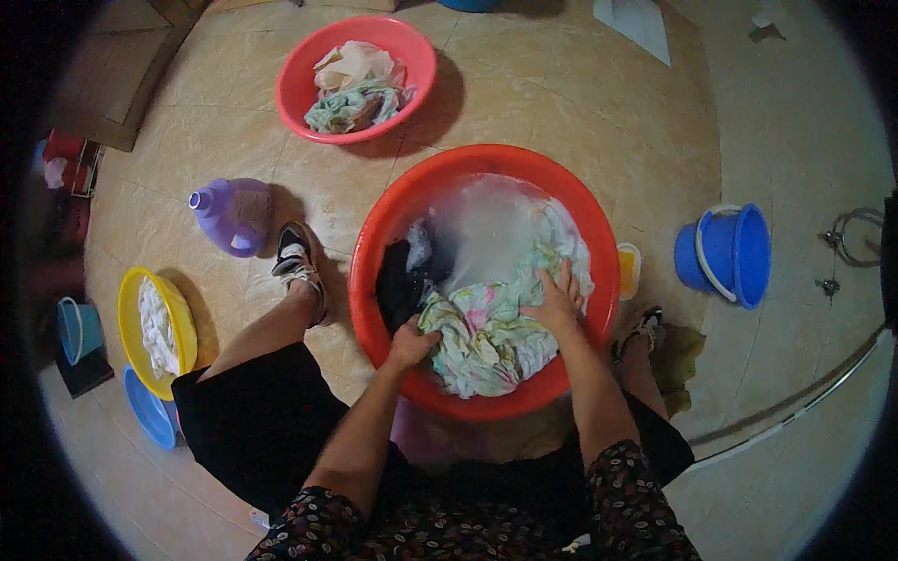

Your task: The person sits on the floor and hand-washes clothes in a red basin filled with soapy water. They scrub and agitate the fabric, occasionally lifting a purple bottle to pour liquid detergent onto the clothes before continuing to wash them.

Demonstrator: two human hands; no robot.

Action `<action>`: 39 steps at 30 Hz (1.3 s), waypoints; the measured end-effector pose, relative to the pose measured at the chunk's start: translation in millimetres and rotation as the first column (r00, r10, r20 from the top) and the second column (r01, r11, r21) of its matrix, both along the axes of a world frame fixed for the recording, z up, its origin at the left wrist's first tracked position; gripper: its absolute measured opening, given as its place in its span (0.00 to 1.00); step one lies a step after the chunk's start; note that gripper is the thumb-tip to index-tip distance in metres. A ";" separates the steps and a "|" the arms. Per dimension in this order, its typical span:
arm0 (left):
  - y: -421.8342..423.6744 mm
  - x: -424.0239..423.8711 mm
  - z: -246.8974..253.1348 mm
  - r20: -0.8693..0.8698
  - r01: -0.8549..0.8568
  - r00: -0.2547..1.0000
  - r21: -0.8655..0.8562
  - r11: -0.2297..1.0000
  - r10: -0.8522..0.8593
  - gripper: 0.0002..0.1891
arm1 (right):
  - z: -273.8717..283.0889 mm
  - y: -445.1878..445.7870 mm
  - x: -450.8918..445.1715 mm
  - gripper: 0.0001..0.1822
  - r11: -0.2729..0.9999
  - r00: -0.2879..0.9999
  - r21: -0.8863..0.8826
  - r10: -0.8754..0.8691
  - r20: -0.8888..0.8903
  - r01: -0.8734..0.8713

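Note:
Between my legs stands a large red plastic basin (484, 156) holding cloudy, sudsy water (491, 224). A wet floral cloth (491, 329) in pale green, white and pink lies bunched along its near and right side. My left hand (414, 343) grips the cloth's left edge, thumb on top. Fingers spread, my right hand (559, 301) presses on the cloth toward the right. Dark fabric (400, 284) with a patch of foam sits in the water at the left. The cloth hides the basin's bottom.
A pink basin (287, 91) with wet laundry stands beyond. Leftward are a purple detergent jug (238, 210), a yellow basin (186, 336) with white cloth, and a light-blue basin (151, 410). At right are a blue bucket (751, 256) and a small yellow container (626, 273) beside the red rim.

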State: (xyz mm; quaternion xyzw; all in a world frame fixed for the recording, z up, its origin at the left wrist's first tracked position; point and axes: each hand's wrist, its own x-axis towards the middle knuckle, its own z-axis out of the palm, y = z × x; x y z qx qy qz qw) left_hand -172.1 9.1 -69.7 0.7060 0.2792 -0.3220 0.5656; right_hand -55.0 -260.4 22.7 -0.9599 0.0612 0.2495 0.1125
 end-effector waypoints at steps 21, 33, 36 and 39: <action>-85.8 82.6 69.5 -0.299 -0.622 0.721 -0.676 0.395 0.625 0.22 | 61.6 95.6 -52.8 0.23 0.793 0.874 0.570 -0.105 0.475 -0.215; -90.6 39.1 -38.3 -0.678 -0.656 0.653 -0.729 -0.195 0.337 0.19 | 2.0 126.5 -66.7 0.10 0.874 0.922 0.454 -0.018 0.386 -0.173; -113.6 28.1 -35.8 -0.651 -0.813 0.583 -0.479 0.332 0.487 0.22 | -59.6 102.2 -69.9 0.14 0.962 0.978 0.270 -0.025 0.206 -0.033; -123.5 51.2 -6.4 -0.565 -0.760 0.649 -0.450 0.469 0.510 0.17 | -67.0 80.9 -6.6 0.16 0.972 0.972 0.061 -0.230 0.057 0.226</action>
